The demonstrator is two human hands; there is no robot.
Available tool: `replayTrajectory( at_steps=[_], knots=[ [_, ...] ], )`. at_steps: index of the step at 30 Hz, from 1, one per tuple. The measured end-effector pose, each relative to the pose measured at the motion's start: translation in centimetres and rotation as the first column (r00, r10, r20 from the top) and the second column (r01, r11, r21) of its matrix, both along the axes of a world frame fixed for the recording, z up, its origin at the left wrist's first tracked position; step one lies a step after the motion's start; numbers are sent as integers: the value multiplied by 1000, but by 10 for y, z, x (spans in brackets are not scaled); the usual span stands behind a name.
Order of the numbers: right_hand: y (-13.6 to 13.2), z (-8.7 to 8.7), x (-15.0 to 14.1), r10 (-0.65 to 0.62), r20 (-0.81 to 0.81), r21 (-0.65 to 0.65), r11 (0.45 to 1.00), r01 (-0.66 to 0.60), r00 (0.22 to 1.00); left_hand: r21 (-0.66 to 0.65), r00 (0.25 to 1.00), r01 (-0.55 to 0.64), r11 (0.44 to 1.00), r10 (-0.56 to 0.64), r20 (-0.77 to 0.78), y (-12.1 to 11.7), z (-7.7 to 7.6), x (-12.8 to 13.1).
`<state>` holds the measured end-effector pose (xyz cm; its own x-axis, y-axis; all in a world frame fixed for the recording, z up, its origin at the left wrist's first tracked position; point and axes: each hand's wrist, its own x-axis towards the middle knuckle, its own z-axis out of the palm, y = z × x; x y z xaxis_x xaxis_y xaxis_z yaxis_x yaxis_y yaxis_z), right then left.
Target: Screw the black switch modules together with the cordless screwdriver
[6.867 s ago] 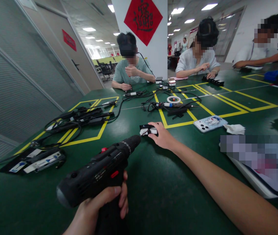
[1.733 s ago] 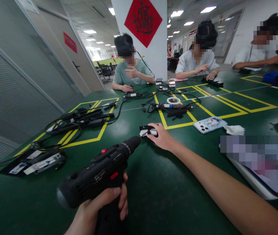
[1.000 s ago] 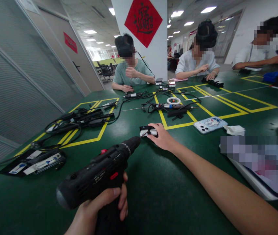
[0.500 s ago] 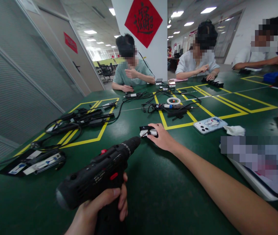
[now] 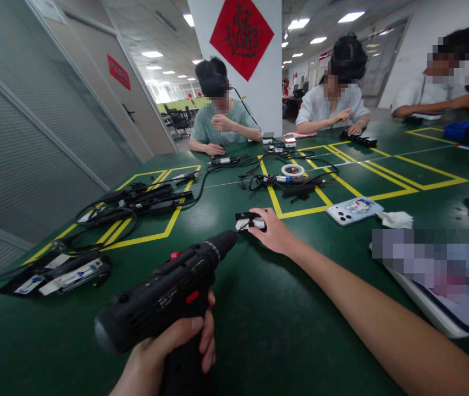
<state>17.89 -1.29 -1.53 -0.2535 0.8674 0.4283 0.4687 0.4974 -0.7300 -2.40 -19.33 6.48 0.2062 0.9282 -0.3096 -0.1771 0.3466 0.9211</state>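
My left hand (image 5: 176,341) is wrapped round the handle of a black cordless drill (image 5: 164,294), its thumb along the near side. The drill points forward and right, and its thin bit (image 5: 242,226) reaches a small black-and-white part (image 5: 243,223) on the table. Whether the tip is seated in the part I cannot tell. With thumb and fingers, my right hand (image 5: 274,230) grips the right end of this part, hiding some of it. What the part is does not show clearly.
Black cables and devices (image 5: 147,198) lie at left, with a black pouch (image 5: 32,278) nearer. Beyond my right hand are a soldering-iron-like tool (image 5: 292,180) and a white ring (image 5: 293,170). A phone (image 5: 353,210) and tissue (image 5: 396,219) sit right. Several people work across the green table.
My hands, the drill and the part show almost no movement. Across the table, the co-workers' hands have shifted slightly. A hand at the right edge has moved a little to the right.
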Motion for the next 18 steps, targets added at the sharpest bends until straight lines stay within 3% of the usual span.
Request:
replayTrajectory(
  at_steps=[18],
  knots=[
    [-1,1,0,2,3,-6,1000,-2,1000,-2,1000,7,1000,-7,7,1,-1,-1]
  ],
)
